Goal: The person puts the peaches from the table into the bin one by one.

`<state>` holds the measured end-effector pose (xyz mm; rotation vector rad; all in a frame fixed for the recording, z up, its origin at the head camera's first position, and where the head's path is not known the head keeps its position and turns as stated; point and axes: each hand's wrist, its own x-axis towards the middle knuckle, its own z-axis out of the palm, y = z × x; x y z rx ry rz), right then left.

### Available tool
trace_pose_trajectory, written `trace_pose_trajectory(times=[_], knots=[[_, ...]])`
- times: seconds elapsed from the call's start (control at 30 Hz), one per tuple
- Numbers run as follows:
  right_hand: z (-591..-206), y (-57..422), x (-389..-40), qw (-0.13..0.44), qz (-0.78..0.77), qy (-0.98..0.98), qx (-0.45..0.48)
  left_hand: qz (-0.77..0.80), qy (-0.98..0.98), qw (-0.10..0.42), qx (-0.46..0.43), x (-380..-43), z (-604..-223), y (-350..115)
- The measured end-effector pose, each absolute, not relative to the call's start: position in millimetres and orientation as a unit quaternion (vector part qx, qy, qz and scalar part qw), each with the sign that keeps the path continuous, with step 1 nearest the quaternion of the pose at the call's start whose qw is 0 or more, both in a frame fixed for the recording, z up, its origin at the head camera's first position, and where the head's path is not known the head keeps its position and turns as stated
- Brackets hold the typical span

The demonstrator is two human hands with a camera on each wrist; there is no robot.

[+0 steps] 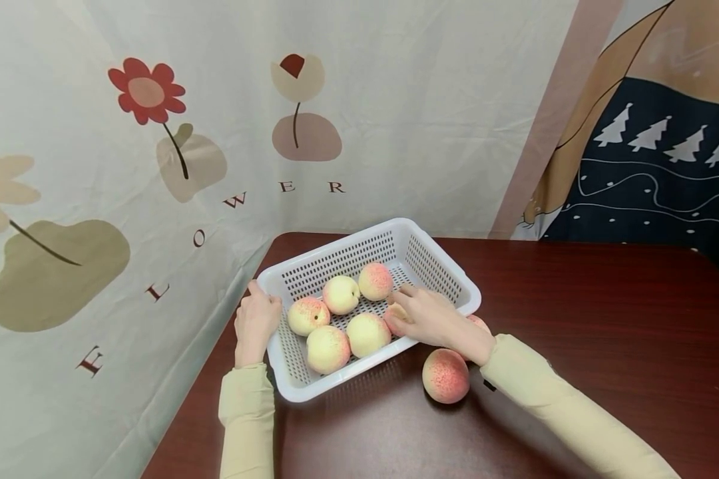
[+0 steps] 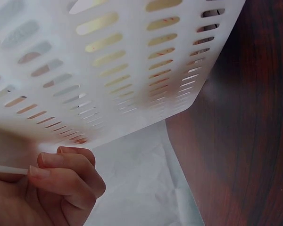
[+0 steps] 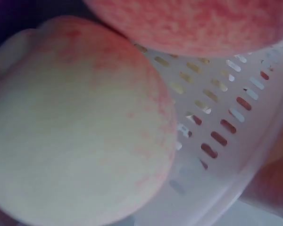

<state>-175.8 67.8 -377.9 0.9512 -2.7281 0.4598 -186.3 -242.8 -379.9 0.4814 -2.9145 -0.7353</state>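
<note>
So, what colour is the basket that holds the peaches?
White plastic with rows of slot holes; the basket shows best in the head view.

A staged tabletop set, likely a home-like recording corner: a dark red-brown polished wooden table (image 1: 575, 319) stands against a hung white flower-printed cloth backdrop (image 1: 156, 166), with a navy tree-patterned fabric panel (image 1: 653, 173) far right.
</note>
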Motion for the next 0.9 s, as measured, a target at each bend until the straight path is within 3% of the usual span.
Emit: trace_pose_trajectory(times=[0.33,0.9], knots=[[-381.3,96.3,-162.8,0.221,0.162,-0.876,0.396,-0.241,-0.956,0.047,0.159,-186.7,-379.7,-242.6],[-382.8,129.2,-132.1,0.282,0.155,-0.854,0.408,-0.241,-0.956,0.044,0.163,-187.4,-380.2,-242.7]])
